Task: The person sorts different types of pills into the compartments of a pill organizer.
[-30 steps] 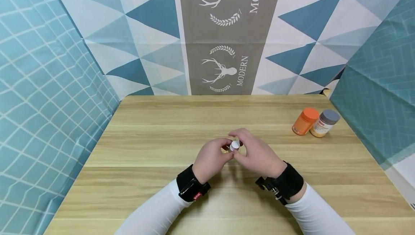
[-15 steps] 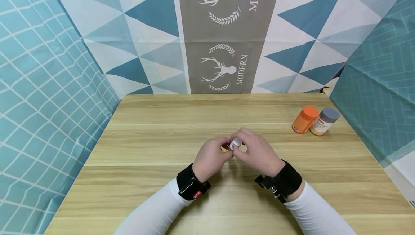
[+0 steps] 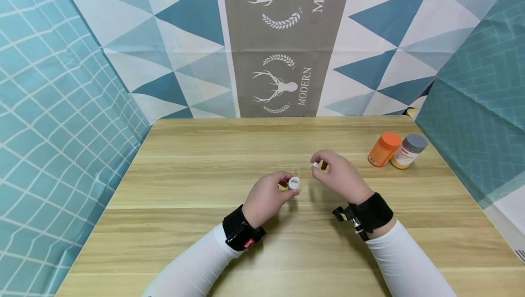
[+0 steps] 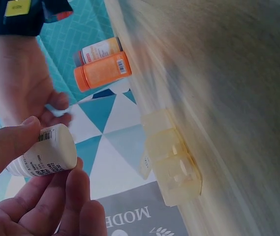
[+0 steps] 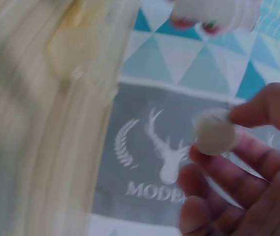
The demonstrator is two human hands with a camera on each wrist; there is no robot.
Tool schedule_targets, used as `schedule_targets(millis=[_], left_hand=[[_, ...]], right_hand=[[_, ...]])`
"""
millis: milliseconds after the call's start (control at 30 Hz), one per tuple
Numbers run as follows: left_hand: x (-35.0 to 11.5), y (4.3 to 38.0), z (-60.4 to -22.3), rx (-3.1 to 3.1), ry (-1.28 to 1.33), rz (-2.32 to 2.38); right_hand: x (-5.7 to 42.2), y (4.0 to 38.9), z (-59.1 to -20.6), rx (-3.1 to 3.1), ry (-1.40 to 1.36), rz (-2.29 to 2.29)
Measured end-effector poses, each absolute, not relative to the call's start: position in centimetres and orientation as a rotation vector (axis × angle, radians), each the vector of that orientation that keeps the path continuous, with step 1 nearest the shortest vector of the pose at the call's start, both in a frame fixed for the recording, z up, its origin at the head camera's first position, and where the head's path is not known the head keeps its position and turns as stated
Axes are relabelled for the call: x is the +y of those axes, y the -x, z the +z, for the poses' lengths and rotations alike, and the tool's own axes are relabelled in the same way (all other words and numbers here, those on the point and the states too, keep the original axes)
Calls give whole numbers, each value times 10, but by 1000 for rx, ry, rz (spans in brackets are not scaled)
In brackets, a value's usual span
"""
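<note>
My left hand (image 3: 268,199) grips a small white pill bottle (image 4: 51,151) between thumb and fingers. Seen from above in the head view, the bottle's round mouth is uncovered. To its right, my right hand (image 3: 342,177) pinches a white bottle cap (image 5: 215,133) between thumb and fingertips, apart from the bottle. On the table close below the bottle stands a translucent yellowish pill box (image 4: 174,164) with compartments, one lid flap raised. In the head view, the left hand and bottle cover most of this box.
An orange bottle (image 3: 383,150) with an orange lid stands at the table's back right. Beside it is a white-labelled bottle (image 3: 408,153) with a grey lid. Patterned cloths hang behind the wooden table (image 3: 197,169) and along both its sides.
The right hand has moved away from the bottle, right and slightly back, taking the cap off with it. The left hand has stayed nearly in place with the bottle.
</note>
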State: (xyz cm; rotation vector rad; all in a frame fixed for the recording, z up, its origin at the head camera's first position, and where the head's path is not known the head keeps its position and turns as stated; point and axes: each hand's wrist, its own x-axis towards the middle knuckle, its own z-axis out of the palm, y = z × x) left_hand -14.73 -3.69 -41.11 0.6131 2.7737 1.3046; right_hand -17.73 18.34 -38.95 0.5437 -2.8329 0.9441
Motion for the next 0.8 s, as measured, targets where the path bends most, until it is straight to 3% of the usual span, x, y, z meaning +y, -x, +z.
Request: schedule_targets(millis=[433,800], left_hand=[[-36,146,-411,2791,-595,1282],[-37,146,-412,2775,-570,1309]], right_hand=[[195,195,-418,-3121,-684,713],[194,194,-420,-3201,-645,661]])
